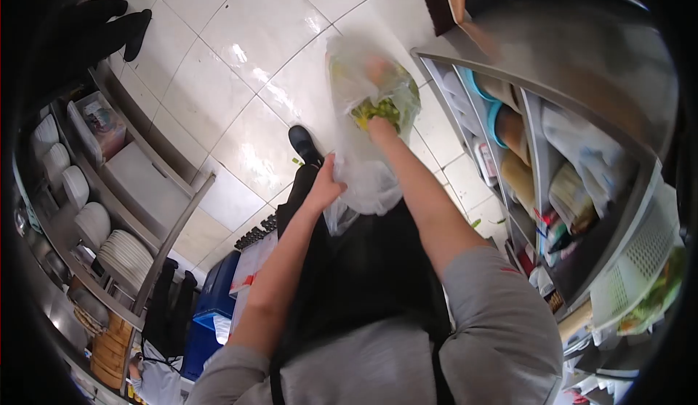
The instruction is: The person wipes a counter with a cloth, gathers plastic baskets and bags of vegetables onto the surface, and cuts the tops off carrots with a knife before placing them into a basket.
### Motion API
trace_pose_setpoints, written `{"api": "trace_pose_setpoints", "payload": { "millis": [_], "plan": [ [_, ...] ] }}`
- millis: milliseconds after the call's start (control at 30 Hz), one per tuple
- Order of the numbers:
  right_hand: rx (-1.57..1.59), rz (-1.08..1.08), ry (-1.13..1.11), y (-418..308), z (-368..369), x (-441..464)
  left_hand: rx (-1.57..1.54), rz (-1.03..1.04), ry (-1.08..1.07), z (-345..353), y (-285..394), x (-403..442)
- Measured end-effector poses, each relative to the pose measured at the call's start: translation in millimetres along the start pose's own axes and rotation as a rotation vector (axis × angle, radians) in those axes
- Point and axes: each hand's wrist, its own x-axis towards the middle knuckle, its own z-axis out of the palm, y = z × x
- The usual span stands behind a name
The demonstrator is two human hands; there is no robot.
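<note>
A large clear plastic bag [371,176] hangs in front of my legs, above the tiled floor. My left hand [326,185] is closed on the left edge of the bag, near its opening. My right hand [379,126] reaches down into the bag, at a bunch of small green produce [385,110] with some yellow beside it. The fingers look closed on this produce, though their tips are hidden. Through the cloudy plastic, a blurred orange-pink patch shows further down; its kind cannot be made out.
To the right stands a metal counter [582,49] with stuffed shelves below. Stacked plates [127,256] and bowls [91,223] fill a shelf at left, near a blue bin [211,296]. Another person's dark shoe [136,34] is at upper left. Green scraps lie on the floor [218,99].
</note>
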Motion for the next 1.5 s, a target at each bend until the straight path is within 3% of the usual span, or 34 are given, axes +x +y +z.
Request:
{"api": "trace_pose_setpoints", "payload": {
  "millis": [67, 100, 233, 300, 333, 433, 500, 567, 633, 700, 767, 800, 867, 900, 1000, 1033, 1100, 1200, 1267, 1333, 1400, 1500],
  "plan": [
    [-0.049, 0.082, -0.094, 8.1, 53.5, 30.2, -0.008, 0.023, 0.012, -2.9, 8.0, 2.5],
    [-0.156, -0.006, -0.263, 14.5, 61.3, 40.8, -0.070, -0.007, -0.013, -6.6, 18.5, 2.6],
    [-0.331, 0.004, -0.221, 44.5, 94.7, 64.5, -0.306, -0.021, -0.007, -14.9, 36.3, 3.0],
    [-0.656, -0.606, 0.116, 83.8, 110.7, 68.4, -0.335, -0.023, -0.007, -20.3, 41.2, 9.5],
    [-0.659, -0.611, 0.112, 94.2, 128.2, 73.2, -0.364, -0.029, -0.014, -22.3, 44.1, 9.4],
    [-0.964, -0.331, -0.326, 45.6, 48.6, 54.2, -0.398, -0.053, -0.011, -32.8, 55.6, 14.4],
    [-0.996, -0.270, -0.428, 31.8, 19.7, 54.1, -0.441, -0.035, 0.038, -32.9, 46.7, 18.3],
    [-0.904, -0.226, -0.411, 34.0, 6.2, 58.8, -0.487, -0.017, 0.081, -31.5, 34.9, 23.2],
    [-0.813, -0.184, -0.393, 43.2, -4.8, 52.4, -0.779, -0.187, 0.243, -33.4, 26.2, 31.2],
    [-0.645, -0.245, -0.037, 43.8, -34.0, 34.4, -0.781, -0.227, 0.293, -29.7, 29.8, 38.9],
    [-0.345, -0.028, 0.370, 15.5, -86.8, 4.6, -0.783, -0.268, 0.340, -22.9, 29.8, 41.5],
    [-0.349, -0.027, 0.376, 17.8, -88.7, -1.9, -0.689, -0.216, 0.359, -19.3, 27.3, 42.7],
    [-0.277, 0.572, 0.623, 32.3, -88.4, -10.4, -0.593, -0.158, 0.380, -14.1, 16.0, 44.4],
    [-0.043, 0.778, 0.449, 52.4, -72.2, -7.7, -0.528, -0.166, 0.356, -13.8, 6.7, 43.8],
    [0.557, 1.067, -0.035, 72.0, -71.0, -5.1, -0.396, -0.181, 0.327, -18.9, -9.3, 38.1],
    [0.564, 1.065, -0.028, 70.1, -70.2, -5.8, -0.357, -0.194, 0.318, -21.6, -11.1, 34.4],
    [0.282, 0.879, -0.074, 58.2, -80.4, -4.9, -0.317, -0.181, 0.310, -27.1, -12.7, 30.0],
    [0.275, 0.810, -0.083, 34.9, -102.9, -33.4, -0.218, -0.179, 0.384, -40.7, -5.9, 17.7],
    [0.232, 0.760, -0.004, 19.6, -120.7, -50.6, -0.319, -0.086, 0.425, -56.4, 11.6, 16.7],
    [0.219, 0.597, -0.138, 11.2, -142.7, -70.6, -0.241, -0.078, 0.384, -80.3, 58.7, -12.5],
    [0.327, 0.535, -0.106, -4.5, -161.7, -95.2, -0.231, -0.082, 0.352, -97.2, 119.9, -58.5],
    [0.641, 0.361, 0.035, -39.0, -187.0, -144.2, -0.282, -0.049, 0.410, -122.4, 159.9, -131.9]
  ]
}}
